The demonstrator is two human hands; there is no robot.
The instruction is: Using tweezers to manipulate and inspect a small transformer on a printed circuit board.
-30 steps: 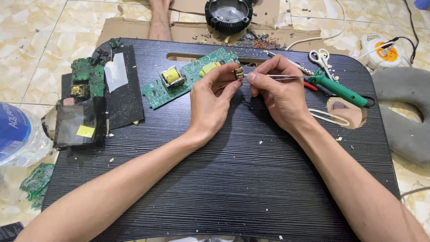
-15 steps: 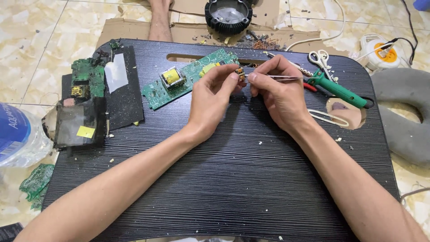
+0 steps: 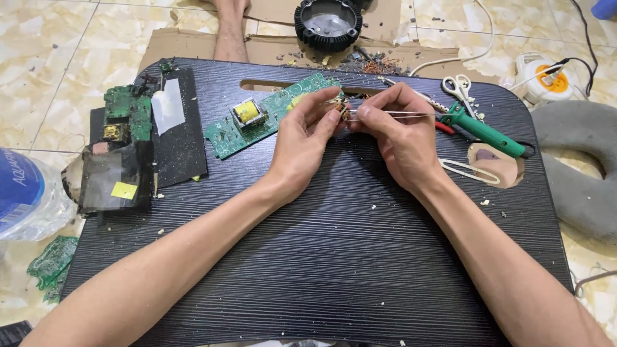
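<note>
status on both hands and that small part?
Left hand pinches small coil part. Right hand holds tweezers to it. Green circuit board alongside, nothing blocking.

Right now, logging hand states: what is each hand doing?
Left hand: closed, pinching a small part at its fingertips.
Right hand: closed on tweezers, tips at the part.

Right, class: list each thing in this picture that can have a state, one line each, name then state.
Left hand: pinching a small part.
Right hand: gripping tweezers, tips at the part.
Green board: flat on the tray, yellow transformer up.
Scissors: closed, lying flat.
Soldering iron: lying unheld.
Bottle: on its side.
</note>
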